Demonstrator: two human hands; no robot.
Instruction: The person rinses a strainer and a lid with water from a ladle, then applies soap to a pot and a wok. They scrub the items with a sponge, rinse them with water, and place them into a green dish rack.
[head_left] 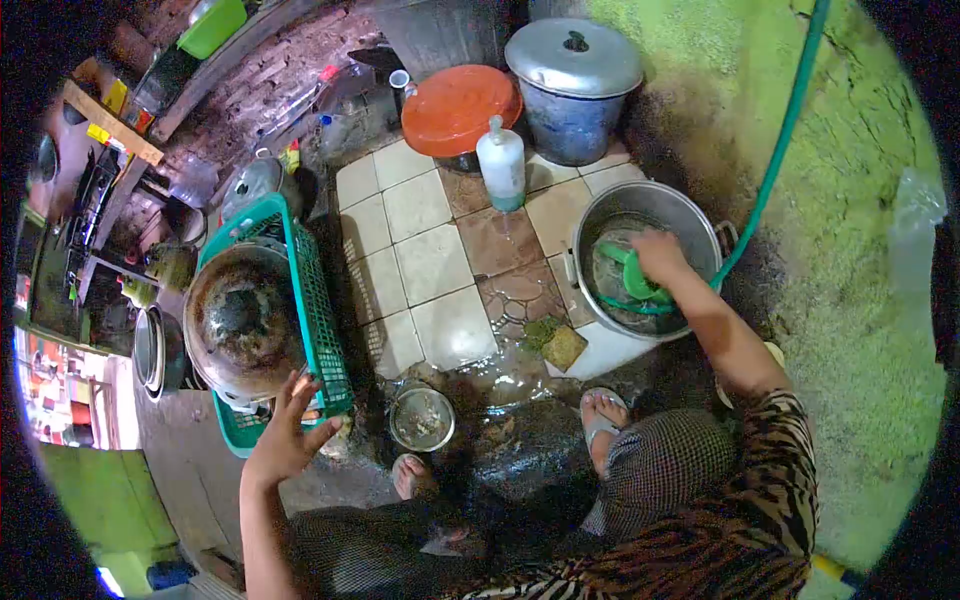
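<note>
My right hand (pixel 660 258) reaches into a large metal pot (pixel 592 215) that has water in it. Its fingers are closed on a green plastic dipper (pixel 638 278), though the hand partly hides the grip. A green hose (pixel 790 140) runs down the wall side and curls inside the pot. My left hand (pixel 288 432) is raised with its fingers spread and holds nothing. It is nearest to a green plastic basket (pixel 322 330), where a sooty round pan or lid (pixel 240 305) rests.
On the tiled floor (pixel 425 255) stand a white bottle (pixel 502 165), a red lid (pixel 462 105) and a lidded pot (pixel 572 120). A sponge (pixel 564 348) and scouring pad lie by the large pot. Near my feet, a small metal bowl (pixel 421 420) holds scraps on wet ground.
</note>
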